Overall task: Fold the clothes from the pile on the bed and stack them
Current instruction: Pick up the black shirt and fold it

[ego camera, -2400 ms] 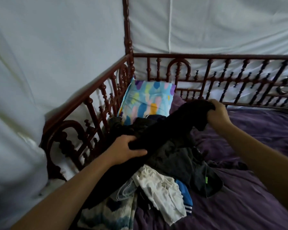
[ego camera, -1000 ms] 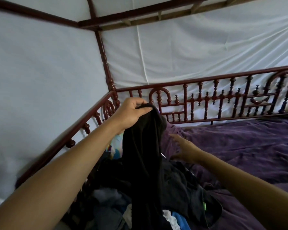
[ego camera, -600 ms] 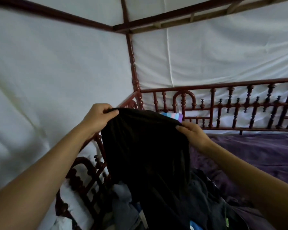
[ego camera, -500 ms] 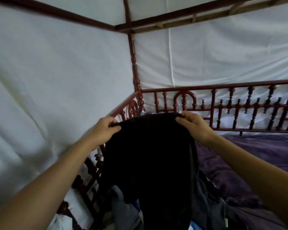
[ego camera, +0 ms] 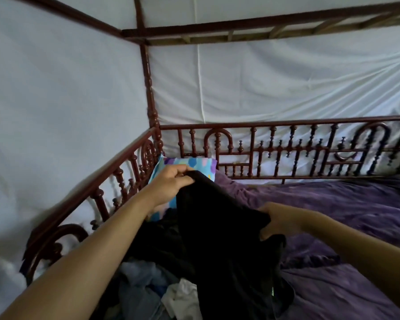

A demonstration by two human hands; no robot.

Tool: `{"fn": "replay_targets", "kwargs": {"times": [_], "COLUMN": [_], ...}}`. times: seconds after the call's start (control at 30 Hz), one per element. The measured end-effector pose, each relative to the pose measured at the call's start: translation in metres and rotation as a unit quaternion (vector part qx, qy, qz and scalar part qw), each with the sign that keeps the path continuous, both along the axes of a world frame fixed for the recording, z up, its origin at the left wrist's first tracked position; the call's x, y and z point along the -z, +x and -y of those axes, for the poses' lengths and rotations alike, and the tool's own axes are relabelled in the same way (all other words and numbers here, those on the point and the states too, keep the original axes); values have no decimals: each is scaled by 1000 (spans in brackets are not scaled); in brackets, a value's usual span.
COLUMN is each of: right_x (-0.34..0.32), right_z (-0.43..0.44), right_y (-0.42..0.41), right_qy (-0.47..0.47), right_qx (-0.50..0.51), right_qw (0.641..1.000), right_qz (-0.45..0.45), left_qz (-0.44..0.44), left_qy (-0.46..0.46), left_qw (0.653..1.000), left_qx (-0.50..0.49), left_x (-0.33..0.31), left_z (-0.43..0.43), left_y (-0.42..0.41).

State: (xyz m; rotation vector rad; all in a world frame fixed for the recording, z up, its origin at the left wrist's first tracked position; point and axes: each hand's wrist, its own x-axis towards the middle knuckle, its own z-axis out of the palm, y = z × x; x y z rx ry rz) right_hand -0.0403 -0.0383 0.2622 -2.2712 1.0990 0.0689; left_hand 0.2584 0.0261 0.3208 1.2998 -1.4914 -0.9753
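**Black garment being held over the clothes pile**

The black garment (ego camera: 217, 227) is hanging between 2 hands above the pile (ego camera: 146, 282), with its lower part draping down onto the other clothes. The left hand (ego camera: 169, 183) is pinching the garment's upper edge, fingers curled on the cloth, raised in front of the multicoloured pillow (ego camera: 194, 163). The right hand (ego camera: 275, 221) is gripping the opposite edge at a lower level, fingers wrapped round the fabric. The pile is lying at the left side of the bed, just beside the side rail; a white piece (ego camera: 183, 296) and a blue-grey piece (ego camera: 139, 273) are showing in it. A purple blanket (ego camera: 344, 204) is covering the mattress to the right. A dark red turned railing (ego camera: 286, 153) is enclosing the bed, and white cloth (ego camera: 286, 77) is hanging behind it.
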Motion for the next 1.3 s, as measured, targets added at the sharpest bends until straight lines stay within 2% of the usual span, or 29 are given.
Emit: {"fn": "replay_targets", "kwargs": {"times": [0.1,0.17,0.23,0.3,0.37,0.43,0.5,0.53,0.63,0.77,0.83,0.9,1.0,1.1,1.2,1.3], "right_x": [30,25,8,-7,-19,-31,-39,-40,-39,-48,-47,-39,-17,13,44,68], "right_z": [-9,-8,-7,-12,-19,-30,-45,-50,-61,-84,-98,-111,-126,-140,-146,-148], "right_y": [-20,-39,-62,-83,-98,-106,-108,-112,-133,-170,-190,-207,-239,-271,-302,-347], "right_qy": [-131,-242,-324,-373,-401,-357,-235,-196,-211,-290,-295,-265,-142,-12,-10,-26], "right_qx": [46,70,72,69,89,117,141,149,195,263,271,277,276,245,253,297], "right_qw": [973,944,933,925,909,916,938,938,915,872,861,864,881,903,919,916], "right_qz": [-186,-214,-140,-29,70,141,213,243,284,293,313,326,357,353,303,269], "left_qz": [27,103,237,358,411,398,367,353,347,429,439,418,397,417,448,459], "left_qy": [-33,-44,-55,-69,-91,-120,-144,-156,-216,-299,-280,-249,-205,-187,-186,-161], "left_qw": [998,992,968,930,907,909,919,922,907,830,828,849,873,875,869,872], "left_qx": [37,53,61,56,24,-5,-29,-43,-103,-192,-207,-205,-196,-159,-96,-54], "left_x": [-17,-23,-22,-15,-8,-4,-5,-7,-17,-30,-32,-26,-4,26,59,94], "left_z": [4,5,8,11,13,13,15,18,24,36,47,58,75,93,117,149], "left_y": [-2,2,11,18,20,15,4,-3,-30,-83,-112,-142,-185,-231,-282,-345]}}
